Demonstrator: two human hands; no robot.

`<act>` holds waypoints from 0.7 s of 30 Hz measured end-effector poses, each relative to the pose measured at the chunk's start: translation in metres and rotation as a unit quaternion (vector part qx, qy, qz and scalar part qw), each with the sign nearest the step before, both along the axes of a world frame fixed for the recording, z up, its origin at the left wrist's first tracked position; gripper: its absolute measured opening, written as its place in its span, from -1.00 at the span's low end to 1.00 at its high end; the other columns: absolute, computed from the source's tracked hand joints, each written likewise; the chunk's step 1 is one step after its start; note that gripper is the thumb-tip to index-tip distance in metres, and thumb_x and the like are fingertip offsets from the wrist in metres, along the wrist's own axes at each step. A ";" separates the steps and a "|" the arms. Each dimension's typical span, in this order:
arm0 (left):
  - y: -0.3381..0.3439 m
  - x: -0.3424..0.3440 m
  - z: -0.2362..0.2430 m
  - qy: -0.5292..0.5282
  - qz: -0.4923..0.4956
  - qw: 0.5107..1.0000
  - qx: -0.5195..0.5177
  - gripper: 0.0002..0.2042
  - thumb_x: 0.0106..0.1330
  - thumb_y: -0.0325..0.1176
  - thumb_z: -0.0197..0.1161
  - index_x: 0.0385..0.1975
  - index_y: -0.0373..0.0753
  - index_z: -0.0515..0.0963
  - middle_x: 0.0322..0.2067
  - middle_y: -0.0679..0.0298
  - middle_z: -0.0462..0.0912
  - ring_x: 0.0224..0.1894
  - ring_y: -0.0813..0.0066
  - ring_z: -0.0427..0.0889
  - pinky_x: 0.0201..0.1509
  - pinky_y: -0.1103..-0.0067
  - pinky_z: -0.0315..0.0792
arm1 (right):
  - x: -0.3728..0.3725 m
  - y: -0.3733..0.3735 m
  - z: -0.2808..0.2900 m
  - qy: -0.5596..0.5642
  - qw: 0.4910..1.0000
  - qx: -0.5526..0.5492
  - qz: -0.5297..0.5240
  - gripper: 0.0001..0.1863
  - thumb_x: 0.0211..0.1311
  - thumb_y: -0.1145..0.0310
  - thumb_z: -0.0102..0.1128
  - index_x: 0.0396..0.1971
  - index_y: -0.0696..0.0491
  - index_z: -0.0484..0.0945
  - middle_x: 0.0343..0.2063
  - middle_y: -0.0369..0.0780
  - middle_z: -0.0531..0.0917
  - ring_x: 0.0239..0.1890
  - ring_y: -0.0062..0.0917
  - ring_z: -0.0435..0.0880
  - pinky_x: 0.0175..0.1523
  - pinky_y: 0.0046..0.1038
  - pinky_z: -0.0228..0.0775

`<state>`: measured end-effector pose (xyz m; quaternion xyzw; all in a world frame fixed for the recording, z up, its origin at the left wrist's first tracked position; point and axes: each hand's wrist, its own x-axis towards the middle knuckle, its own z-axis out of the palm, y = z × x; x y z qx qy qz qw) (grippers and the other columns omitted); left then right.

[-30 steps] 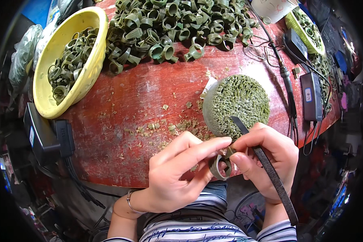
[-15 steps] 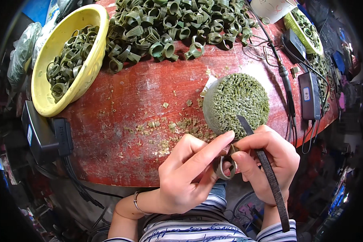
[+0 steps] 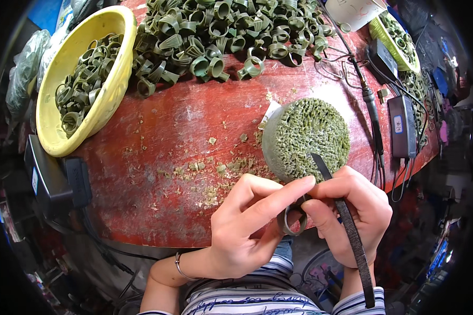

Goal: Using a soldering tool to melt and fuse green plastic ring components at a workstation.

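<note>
My left hand (image 3: 244,228) is closed on a small olive-green plastic ring (image 3: 287,226), its index finger reaching over the ring's top. My right hand (image 3: 360,220) is closed round a long, flat black blade (image 3: 350,231), with thumb and index finger pinched at the ring's upper part, whose detail is hidden. The blade slants upward past my fingers, its tip over a round block (image 3: 307,131) with a rough, pitted green top, which stands on the red tabletop (image 3: 168,131) just beyond my hands. Pale green shavings are scattered left of the block.
A heap of green rings (image 3: 210,31) covers the back. A yellow basin (image 3: 52,121) of rings stands left, a green basket (image 3: 412,60) and white bucket (image 3: 355,10) at back right. Black adapters (image 3: 402,126) and cables line the right, more adapters (image 3: 52,176) the left edge.
Both hands have shifted slightly to the right with the ring. The blade has turned a little more upright, its lower end swinging left. The ring stays held between my fingers.
</note>
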<state>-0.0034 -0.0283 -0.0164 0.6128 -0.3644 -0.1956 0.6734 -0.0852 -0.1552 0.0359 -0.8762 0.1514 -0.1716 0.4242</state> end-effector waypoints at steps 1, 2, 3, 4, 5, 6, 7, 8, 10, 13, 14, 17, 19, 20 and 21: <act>0.000 0.001 0.000 -0.014 -0.004 1.000 0.002 -0.42 -0.19 -0.88 0.03 -0.07 -0.31 0.49 -0.37 0.22 0.42 -0.44 0.58 0.48 -0.38 0.70 0.42 | 0.000 0.001 0.000 0.000 1.000 0.000 0.001 -0.82 -0.16 0.61 0.31 -0.50 0.18 0.50 -0.68 -0.20 0.48 -0.68 -0.51 0.48 -0.59 -0.56 0.29; 0.000 0.001 0.000 -0.014 -0.003 1.000 0.002 -0.42 -0.19 -0.88 0.03 -0.07 -0.31 0.49 -0.37 0.22 0.42 -0.44 0.58 0.48 -0.38 0.70 0.42 | 0.001 0.001 -0.001 0.002 1.000 -0.006 -0.002 -0.82 -0.15 0.61 0.31 -0.50 0.18 0.50 -0.68 -0.20 0.48 -0.68 -0.51 0.48 -0.58 -0.56 0.29; 0.000 0.001 0.000 -0.013 -0.007 1.000 -0.002 -0.43 -0.19 -0.89 0.02 -0.08 -0.31 0.50 -0.36 0.21 0.42 -0.44 0.58 0.49 -0.37 0.70 0.42 | 0.001 0.002 -0.001 0.003 1.000 -0.013 -0.005 -0.83 -0.14 0.61 0.31 -0.50 0.18 0.50 -0.68 -0.20 0.48 -0.68 -0.51 0.48 -0.58 -0.56 0.30; -0.001 0.001 0.000 -0.012 -0.012 1.000 -0.008 -0.43 -0.19 -0.89 0.01 -0.09 -0.32 0.50 -0.35 0.21 0.41 -0.43 0.57 0.49 -0.37 0.70 0.43 | 0.001 0.002 -0.001 0.003 1.000 -0.014 -0.005 -0.83 -0.14 0.61 0.31 -0.50 0.18 0.50 -0.68 -0.20 0.48 -0.68 -0.51 0.48 -0.58 -0.56 0.30; 0.000 0.001 -0.001 -0.012 -0.012 1.000 -0.009 -0.43 -0.19 -0.89 0.01 -0.09 -0.32 0.50 -0.35 0.21 0.41 -0.43 0.57 0.49 -0.37 0.70 0.43 | 0.001 0.002 -0.001 0.004 1.000 -0.013 -0.004 -0.83 -0.14 0.61 0.31 -0.49 0.18 0.50 -0.68 -0.20 0.48 -0.68 -0.51 0.48 -0.58 -0.56 0.30; 0.002 0.001 -0.002 -0.026 -0.016 1.000 0.000 -0.49 -0.17 -0.86 0.08 -0.12 -0.33 0.50 -0.34 0.19 0.43 -0.40 0.54 0.47 -0.35 0.69 0.40 | 0.001 0.002 -0.001 0.004 1.000 -0.012 -0.002 -0.83 -0.14 0.61 0.31 -0.48 0.18 0.50 -0.67 -0.20 0.48 -0.68 -0.52 0.48 -0.58 -0.56 0.30; 0.002 0.001 -0.003 -0.040 -0.019 0.999 0.008 -0.54 -0.15 -0.82 0.15 -0.16 -0.34 0.50 -0.33 0.17 0.44 -0.37 0.51 0.45 -0.32 0.68 0.38 | 0.000 0.002 -0.001 0.004 1.000 -0.014 -0.002 -0.83 -0.14 0.61 0.31 -0.48 0.18 0.50 -0.67 -0.20 0.48 -0.68 -0.52 0.48 -0.58 -0.56 0.30; 0.002 0.002 -0.003 -0.039 -0.018 0.999 0.006 -0.54 -0.15 -0.82 0.15 -0.16 -0.34 0.50 -0.33 0.17 0.44 -0.37 0.51 0.45 -0.32 0.68 0.38 | -0.001 0.002 -0.001 0.008 1.000 0.010 -0.008 -0.83 -0.13 0.60 0.31 -0.48 0.18 0.50 -0.67 -0.20 0.49 -0.68 -0.52 0.48 -0.58 -0.56 0.30; 0.003 0.003 -0.002 -0.033 -0.022 0.999 0.012 -0.56 -0.15 -0.82 0.15 -0.19 -0.32 0.51 -0.35 0.17 0.44 -0.37 0.50 0.44 -0.33 0.68 0.37 | -0.002 0.002 -0.001 0.015 0.999 0.046 -0.013 -0.80 -0.15 0.61 0.32 -0.45 0.18 0.52 -0.66 -0.20 0.50 -0.67 -0.54 0.48 -0.57 -0.58 0.30; 0.002 0.002 -0.003 -0.002 -0.003 1.000 -0.021 -0.47 -0.18 -0.88 0.01 -0.15 -0.30 0.54 -0.36 0.21 0.42 -0.41 0.53 0.49 -0.38 0.67 0.42 | -0.003 0.003 0.001 0.024 0.997 0.071 -0.017 -0.82 -0.12 0.60 0.29 -0.42 0.20 0.55 -0.66 -0.20 0.50 -0.67 -0.57 0.48 -0.57 -0.60 0.29; 0.002 0.002 -0.004 -0.001 -0.003 1.000 -0.021 -0.47 -0.18 -0.88 0.01 -0.15 -0.30 0.54 -0.36 0.21 0.42 -0.41 0.53 0.49 -0.38 0.67 0.42 | -0.004 0.002 0.002 0.025 0.997 0.071 -0.017 -0.82 -0.12 0.60 0.29 -0.42 0.20 0.55 -0.66 -0.20 0.50 -0.67 -0.57 0.48 -0.57 -0.60 0.29; 0.002 0.004 -0.005 -0.039 -0.005 0.999 -0.021 -0.58 -0.13 -0.82 0.13 -0.21 -0.30 0.52 -0.37 0.18 0.43 -0.39 0.50 0.43 -0.34 0.68 0.36 | -0.012 -0.002 0.004 0.009 0.991 0.083 -0.108 -0.83 -0.02 0.51 0.22 -0.37 0.22 0.56 -0.65 -0.20 0.51 -0.68 -0.62 0.46 -0.58 -0.64 0.26; 0.002 0.004 -0.004 -0.048 -0.016 0.999 -0.012 -0.59 -0.13 -0.82 0.13 -0.22 -0.30 0.52 -0.37 0.18 0.42 -0.39 0.52 0.42 -0.35 0.69 0.36 | -0.017 -0.004 0.007 0.004 0.985 0.105 -0.139 -0.80 -0.03 0.48 0.26 -0.37 0.23 0.56 -0.63 -0.20 0.53 -0.66 -0.64 0.47 -0.57 -0.66 0.28; 0.001 0.003 -0.004 -0.048 -0.017 0.999 -0.012 -0.59 -0.13 -0.82 0.13 -0.22 -0.30 0.52 -0.37 0.18 0.42 -0.39 0.52 0.42 -0.35 0.69 0.36 | -0.018 -0.004 0.007 0.004 0.985 0.105 -0.140 -0.80 -0.03 0.48 0.26 -0.37 0.23 0.56 -0.63 -0.20 0.53 -0.66 -0.64 0.47 -0.57 -0.66 0.28; -0.001 0.003 -0.004 -0.054 -0.017 0.998 -0.018 -0.59 -0.13 -0.81 0.13 -0.23 -0.29 0.52 -0.37 0.18 0.43 -0.39 0.52 0.42 -0.35 0.69 0.36 | -0.019 -0.003 0.007 0.001 0.989 0.092 -0.118 -0.79 -0.05 0.49 0.28 -0.36 0.23 0.56 -0.63 -0.21 0.53 -0.65 -0.65 0.48 -0.56 -0.66 0.30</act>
